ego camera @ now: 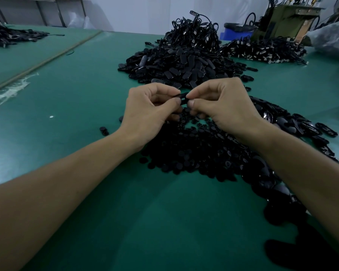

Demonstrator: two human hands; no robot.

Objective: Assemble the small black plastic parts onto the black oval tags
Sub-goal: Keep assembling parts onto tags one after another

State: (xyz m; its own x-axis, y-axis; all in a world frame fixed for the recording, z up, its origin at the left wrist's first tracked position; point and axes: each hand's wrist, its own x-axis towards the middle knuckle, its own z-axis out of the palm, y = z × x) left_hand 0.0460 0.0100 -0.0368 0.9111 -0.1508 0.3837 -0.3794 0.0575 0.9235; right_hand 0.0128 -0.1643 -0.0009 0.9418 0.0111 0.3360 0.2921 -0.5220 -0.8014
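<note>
Both hands meet above the table's middle and pinch one black oval tag (182, 96) between them. My left hand (149, 112) grips its left end with thumb and fingers. My right hand (221, 106) pinches its right end; whether a small part sits under those fingertips is hidden. Under my hands lies a heap of small black round plastic parts (186, 151). A spread of black oval tags (294, 124) runs along the right.
A tall pile of oval tags and looped cords (184, 57) rises just beyond my hands on the green table (76, 94). Another pile (262, 49) lies at the back right, one more (10, 35) at the far left. A blue bin (235, 33) stands behind.
</note>
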